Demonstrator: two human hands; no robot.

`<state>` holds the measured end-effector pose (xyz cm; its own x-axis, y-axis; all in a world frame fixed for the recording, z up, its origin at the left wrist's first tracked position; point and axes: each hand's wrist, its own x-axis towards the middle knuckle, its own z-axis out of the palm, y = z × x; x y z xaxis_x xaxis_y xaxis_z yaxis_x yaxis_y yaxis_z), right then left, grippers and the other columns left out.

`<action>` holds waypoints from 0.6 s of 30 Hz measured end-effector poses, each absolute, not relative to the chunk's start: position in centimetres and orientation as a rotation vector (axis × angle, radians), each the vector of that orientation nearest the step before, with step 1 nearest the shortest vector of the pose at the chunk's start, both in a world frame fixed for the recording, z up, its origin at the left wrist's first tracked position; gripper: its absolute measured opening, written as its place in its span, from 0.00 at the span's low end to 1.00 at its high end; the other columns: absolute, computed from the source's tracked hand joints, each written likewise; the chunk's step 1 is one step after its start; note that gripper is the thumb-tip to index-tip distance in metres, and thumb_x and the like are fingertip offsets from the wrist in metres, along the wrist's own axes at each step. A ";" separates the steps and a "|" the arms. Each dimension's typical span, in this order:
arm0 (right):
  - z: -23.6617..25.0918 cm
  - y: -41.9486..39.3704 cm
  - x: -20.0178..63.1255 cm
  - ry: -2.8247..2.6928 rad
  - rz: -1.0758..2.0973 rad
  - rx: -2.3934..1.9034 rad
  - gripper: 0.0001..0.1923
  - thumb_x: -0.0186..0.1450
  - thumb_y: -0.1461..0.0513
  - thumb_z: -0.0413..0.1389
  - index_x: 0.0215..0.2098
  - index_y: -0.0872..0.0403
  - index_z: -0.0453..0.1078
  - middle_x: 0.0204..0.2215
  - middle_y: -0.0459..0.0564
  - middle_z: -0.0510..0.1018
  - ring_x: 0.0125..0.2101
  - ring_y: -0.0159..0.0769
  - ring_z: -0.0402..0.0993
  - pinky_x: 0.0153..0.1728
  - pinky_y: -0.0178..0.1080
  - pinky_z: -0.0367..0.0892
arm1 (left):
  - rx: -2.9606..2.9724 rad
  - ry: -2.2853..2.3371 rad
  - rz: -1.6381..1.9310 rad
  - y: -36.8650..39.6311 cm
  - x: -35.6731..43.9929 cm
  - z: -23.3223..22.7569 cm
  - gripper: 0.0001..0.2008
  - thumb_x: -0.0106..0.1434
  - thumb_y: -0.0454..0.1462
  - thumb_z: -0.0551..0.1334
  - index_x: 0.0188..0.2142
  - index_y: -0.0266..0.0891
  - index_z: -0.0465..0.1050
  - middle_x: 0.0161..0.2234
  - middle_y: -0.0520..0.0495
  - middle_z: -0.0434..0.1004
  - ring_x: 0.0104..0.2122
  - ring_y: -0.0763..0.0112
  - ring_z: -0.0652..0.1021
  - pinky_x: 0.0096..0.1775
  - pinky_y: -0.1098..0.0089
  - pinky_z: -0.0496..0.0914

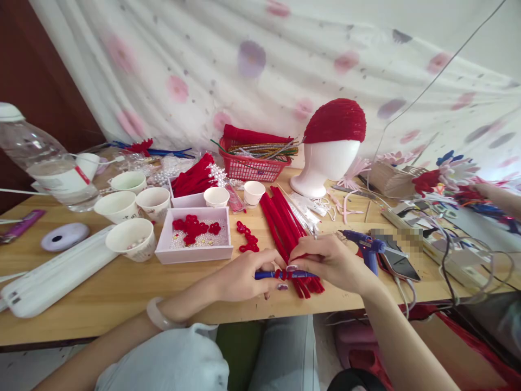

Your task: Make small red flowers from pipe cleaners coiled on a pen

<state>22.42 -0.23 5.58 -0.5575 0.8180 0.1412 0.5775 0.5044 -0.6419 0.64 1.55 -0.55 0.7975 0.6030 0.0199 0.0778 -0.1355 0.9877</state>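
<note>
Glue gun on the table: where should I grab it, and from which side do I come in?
Take the blue glue gun by its handle, the part pointing toward the table's near edge, probably coming from the near side. Its nozzle points left toward the right hand, and its cord and a phone crowd its right, so those sides look less free.

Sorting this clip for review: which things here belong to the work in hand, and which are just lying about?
In use:
left hand and right hand, both on the blue pen
red pipe cleaner wrapped around it
pile of red pipe cleaners

Lying about:
glue gun
phone
paper cups
foam head
red basket
water bottle
</note>
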 end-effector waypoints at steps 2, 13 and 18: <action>5.3 1.3 22.6 -2.170 1.127 -1.098 0.15 0.65 0.53 0.61 0.27 0.56 0.77 0.22 0.48 0.77 0.23 0.33 0.69 0.27 0.35 0.63 | 1.575 0.468 0.447 1.8 0.5 -0.1 0.09 0.64 0.40 0.63 0.39 0.41 0.64 0.22 0.57 0.71 0.23 0.74 0.72 0.31 0.71 0.66; 1.6 0.1 20.7 -1.602 1.149 -1.092 0.20 0.68 0.46 0.51 0.29 0.51 0.63 0.16 0.35 0.49 0.16 0.27 0.42 0.18 0.33 0.46 | 1.698 0.623 0.351 1.9 -0.1 8.4 0.09 0.67 0.34 0.57 0.46 0.42 0.61 0.24 0.58 0.70 0.19 0.79 0.66 0.23 0.77 0.62; 0.3 -1.1 18.1 -1.537 1.026 -1.104 0.21 0.67 0.44 0.51 0.28 0.51 0.61 0.19 0.38 0.54 0.19 0.29 0.47 0.20 0.33 0.48 | 1.656 0.704 0.483 1.3 -1.0 6.9 0.19 0.68 0.38 0.57 0.57 0.43 0.58 0.27 0.57 0.70 0.14 0.82 0.65 0.16 0.78 0.63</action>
<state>18.05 -1.11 0.31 -0.1421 0.9656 0.2177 0.1691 0.2404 -0.9558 -1.03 1.33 6.89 0.7295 0.6809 -0.0649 0.1841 -0.1042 0.9774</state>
